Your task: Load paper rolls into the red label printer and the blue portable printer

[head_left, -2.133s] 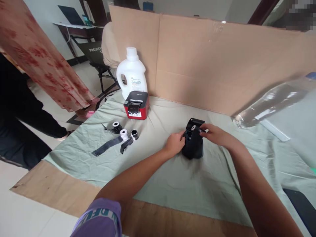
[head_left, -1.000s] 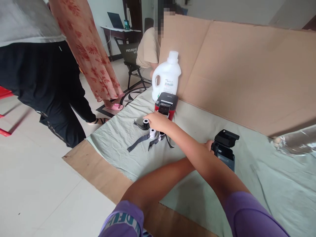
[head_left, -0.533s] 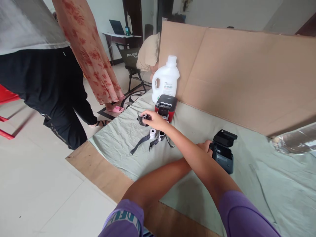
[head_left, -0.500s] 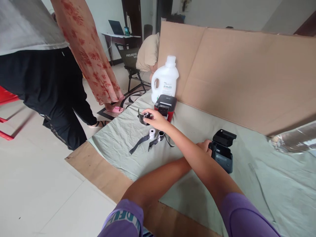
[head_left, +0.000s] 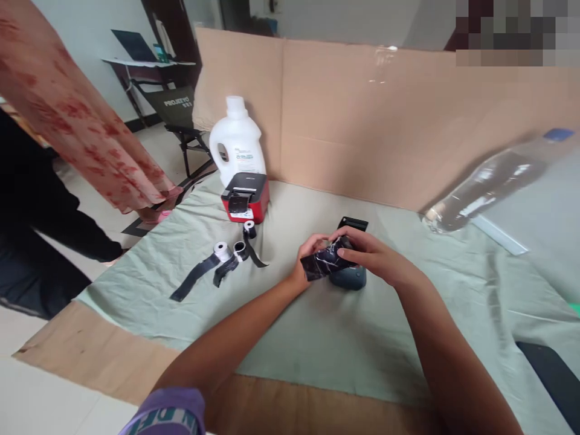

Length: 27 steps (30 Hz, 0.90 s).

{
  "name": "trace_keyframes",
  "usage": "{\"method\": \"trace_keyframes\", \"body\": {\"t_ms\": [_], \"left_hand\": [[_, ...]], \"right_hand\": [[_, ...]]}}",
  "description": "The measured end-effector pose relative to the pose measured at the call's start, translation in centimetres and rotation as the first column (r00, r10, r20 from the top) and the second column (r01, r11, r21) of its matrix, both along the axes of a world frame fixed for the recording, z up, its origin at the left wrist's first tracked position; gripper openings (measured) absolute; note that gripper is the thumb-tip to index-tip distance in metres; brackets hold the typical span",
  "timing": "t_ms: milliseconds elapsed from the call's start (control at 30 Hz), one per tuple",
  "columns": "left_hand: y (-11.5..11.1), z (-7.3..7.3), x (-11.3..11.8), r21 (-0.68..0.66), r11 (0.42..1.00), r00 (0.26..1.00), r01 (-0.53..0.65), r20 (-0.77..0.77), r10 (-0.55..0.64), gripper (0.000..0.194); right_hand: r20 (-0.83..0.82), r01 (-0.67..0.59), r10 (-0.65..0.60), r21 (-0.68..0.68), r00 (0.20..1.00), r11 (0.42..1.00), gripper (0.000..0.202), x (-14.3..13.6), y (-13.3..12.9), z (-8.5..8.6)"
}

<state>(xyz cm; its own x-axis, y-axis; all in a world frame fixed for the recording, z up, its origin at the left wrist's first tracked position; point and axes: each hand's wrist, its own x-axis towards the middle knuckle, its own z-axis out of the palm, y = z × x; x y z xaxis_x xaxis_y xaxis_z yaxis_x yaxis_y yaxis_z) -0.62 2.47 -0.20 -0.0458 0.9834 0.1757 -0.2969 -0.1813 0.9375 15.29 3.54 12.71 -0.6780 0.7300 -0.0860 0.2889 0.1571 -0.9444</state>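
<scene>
Both hands hold a roll of black tape-like paper (head_left: pixel 328 258) with a loose flat end, above a dark printer (head_left: pixel 356 278) whose lid stands up behind them. My left hand (head_left: pixel 308 260) grips the roll's left side, and my right hand (head_left: pixel 369 254) closes on its right side. To the left, several small rolls with dark strips lie on the cloth: a white-cored roll (head_left: pixel 222 251), a black one (head_left: pixel 240 249) and a smaller one (head_left: pixel 249 229). Behind them sits a red and black printer (head_left: pixel 257 205) with a black strip hanging at its front.
A white jug (head_left: pixel 242 145) stands behind the red printer, against a cardboard panel (head_left: pixel 339 121). A clear plastic bottle (head_left: pixel 493 181) leans at the right. A black flat object (head_left: pixel 550 374) lies at the right edge. People's legs show at the left.
My right hand has brought a black roll from near the red printer to the dark printer. My left hand has come off the printer and onto the roll. The view has turned right.
</scene>
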Motion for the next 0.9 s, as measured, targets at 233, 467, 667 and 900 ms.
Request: {"method": "trace_keyframes", "body": {"t_ms": [233,467,667,900], "left_hand": [[-2.4,1.5,2.0,-0.098,0.972,0.974,0.212,-0.06,-0.218,0.057],[-4.4,3.2,4.5,-0.342,0.935,0.96,0.092,-0.217,-0.174,0.04],[-5.4,2.3,5.0,-0.422,0.899,0.948,0.118,-0.221,-0.229,0.033],[-6.1,2.2,5.4,-0.491,0.843,0.933,0.22,-0.147,-0.33,0.027]], "right_hand": [[0.262,0.072,-0.119,0.18,0.958,0.981,0.034,5.1,2.0,-1.0],[0.334,-0.066,-0.031,0.274,0.942,0.959,0.043,4.9,3.5,-3.8],[0.353,-0.074,-0.102,0.452,0.93,0.889,0.054,4.8,4.2,-6.1],[0.443,-0.107,-0.192,0.567,0.876,0.817,0.048,3.9,3.7,-5.8]]}}
